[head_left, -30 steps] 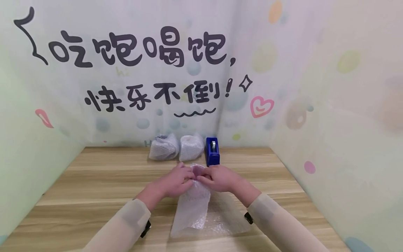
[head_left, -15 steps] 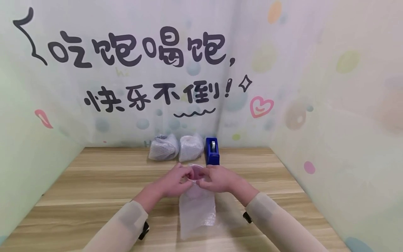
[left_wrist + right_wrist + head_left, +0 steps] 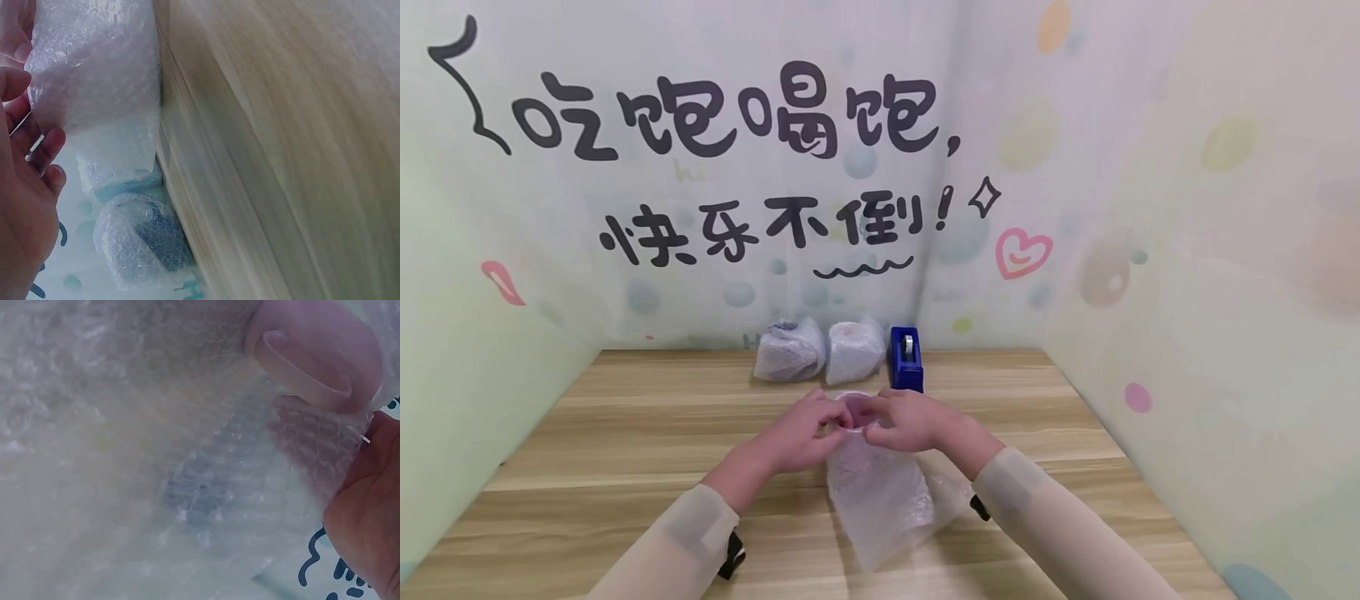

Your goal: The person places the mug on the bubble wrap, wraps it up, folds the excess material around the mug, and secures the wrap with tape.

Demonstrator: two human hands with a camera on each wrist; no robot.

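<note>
A pink mug (image 3: 854,407) stands upright in the middle of the table, its mouth facing up and a sheet of bubble wrap (image 3: 880,500) around it. Through the clear sheet in the right wrist view, the mug's handle (image 3: 306,375) shows. My left hand (image 3: 801,435) pinches the left side of the rim, fingertips over the edge. From the right, my right hand (image 3: 917,421) grips the opposite side, fingers reaching into the mouth. The wrap's loose end hangs toward me and spreads right. In the left wrist view, bubble wrap (image 3: 94,69) hides the mug's side.
Two bubble-wrapped bundles (image 3: 792,352) (image 3: 856,353) sit side by side at the table's back edge. Right of them stands a blue tape dispenser (image 3: 906,360), just behind my right hand. A printed wall (image 3: 715,300) closes off the back of the wooden table (image 3: 647,433).
Both hands and the mug have shifted slightly left. The wrap's loose end has swung from the left toward the right, and the mug's mouth shows more openly between my fingers.
</note>
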